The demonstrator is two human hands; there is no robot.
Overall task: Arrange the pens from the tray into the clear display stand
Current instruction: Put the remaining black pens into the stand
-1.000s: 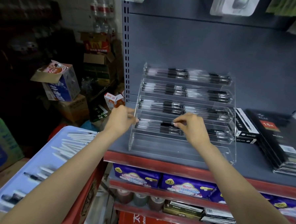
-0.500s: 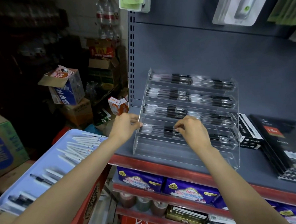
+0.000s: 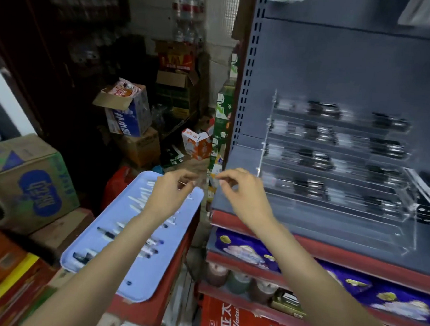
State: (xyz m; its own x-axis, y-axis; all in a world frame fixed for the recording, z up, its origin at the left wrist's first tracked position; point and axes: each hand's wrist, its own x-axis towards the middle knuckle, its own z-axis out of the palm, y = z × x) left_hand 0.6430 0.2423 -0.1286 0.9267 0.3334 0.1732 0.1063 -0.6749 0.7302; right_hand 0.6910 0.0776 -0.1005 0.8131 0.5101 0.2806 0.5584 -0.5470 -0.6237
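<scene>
The pens (image 3: 140,236) lie in the blue tray (image 3: 138,281) left of the clear stand (image 3: 333,169) on the shelf (image 3: 354,247), and the left hand (image 3: 167,195) over the tray's far edge and right hand (image 3: 242,191) at the shelf's corner have loosely curled fingers holding nothing.

At nine o'clock we see a cardboard box with a blue logo (image 3: 31,180). Toward eleven, an open blue-and-white carton (image 3: 127,108) sits on brown boxes. At five o'clock, purple packets (image 3: 244,251) line the red-edged shelf (image 3: 329,248); a red box (image 3: 238,321) sits below.
</scene>
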